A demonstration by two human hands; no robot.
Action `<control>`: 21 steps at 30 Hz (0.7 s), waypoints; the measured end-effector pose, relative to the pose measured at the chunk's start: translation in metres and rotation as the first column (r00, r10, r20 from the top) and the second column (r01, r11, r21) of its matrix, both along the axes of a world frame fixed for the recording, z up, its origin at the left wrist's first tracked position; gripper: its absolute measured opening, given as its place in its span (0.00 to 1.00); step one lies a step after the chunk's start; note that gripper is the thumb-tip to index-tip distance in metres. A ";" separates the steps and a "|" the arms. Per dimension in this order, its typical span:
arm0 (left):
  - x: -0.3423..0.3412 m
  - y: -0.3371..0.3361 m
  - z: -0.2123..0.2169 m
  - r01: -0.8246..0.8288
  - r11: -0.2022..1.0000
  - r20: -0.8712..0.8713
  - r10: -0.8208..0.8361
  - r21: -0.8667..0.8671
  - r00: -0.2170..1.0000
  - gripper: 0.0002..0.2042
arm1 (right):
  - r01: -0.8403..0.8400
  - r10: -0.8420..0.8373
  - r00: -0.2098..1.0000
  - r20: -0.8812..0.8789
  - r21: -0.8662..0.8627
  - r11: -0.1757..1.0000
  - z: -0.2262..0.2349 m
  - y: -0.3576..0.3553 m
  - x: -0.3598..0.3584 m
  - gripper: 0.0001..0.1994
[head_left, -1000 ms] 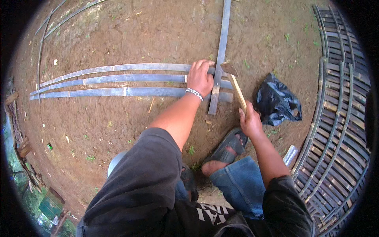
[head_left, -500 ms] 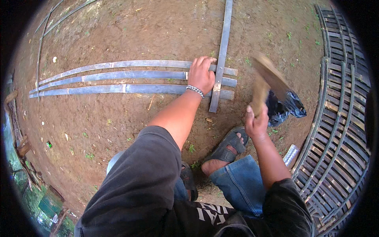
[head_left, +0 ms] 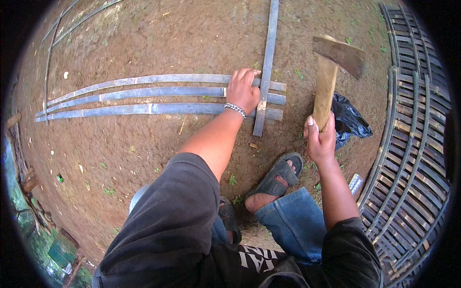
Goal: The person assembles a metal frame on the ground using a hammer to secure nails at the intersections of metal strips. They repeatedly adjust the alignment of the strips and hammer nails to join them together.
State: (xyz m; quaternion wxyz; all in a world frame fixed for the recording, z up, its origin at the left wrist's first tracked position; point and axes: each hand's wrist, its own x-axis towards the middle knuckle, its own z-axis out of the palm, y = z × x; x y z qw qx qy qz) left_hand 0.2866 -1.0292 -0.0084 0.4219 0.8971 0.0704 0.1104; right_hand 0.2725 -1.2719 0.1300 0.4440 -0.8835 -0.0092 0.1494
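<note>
Three long grey bamboo slats [head_left: 163, 92] lie side by side on the ground, running left to right and curving slightly. A single crosswise slat [head_left: 270, 53] lies over their right ends. Just left of that crossing, my left hand [head_left: 242, 91] is closed on the top bamboo slat, its fingers curled over the far edge. To the right, my right hand [head_left: 321, 137] grips a hatchet [head_left: 326, 86] near the bottom of its wooden handle. The hatchet's head is raised, its metal blade pointing right. Whether a nail sits at the crossing is too small to tell.
Stacked bamboo slat panels [head_left: 408, 158] fill the right side. A black plastic bag [head_left: 351, 117] lies behind my right hand, and a clear plastic item [head_left: 356, 184] below it. My sandalled foot [head_left: 278, 177] stands close to the crossing. Another slat frame [head_left: 50, 57] lies far left.
My right hand has shifted slightly right, and the hatchet has swung up and away from the crossing, now less blurred. My left hand stays on the slat.
</note>
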 end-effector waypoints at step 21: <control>-0.011 0.012 0.036 0.251 0.871 -0.357 -0.095 0.422 0.929 0.49 | -0.192 0.156 0.973 -0.169 -0.229 0.954 -0.029 -0.054 0.078 0.19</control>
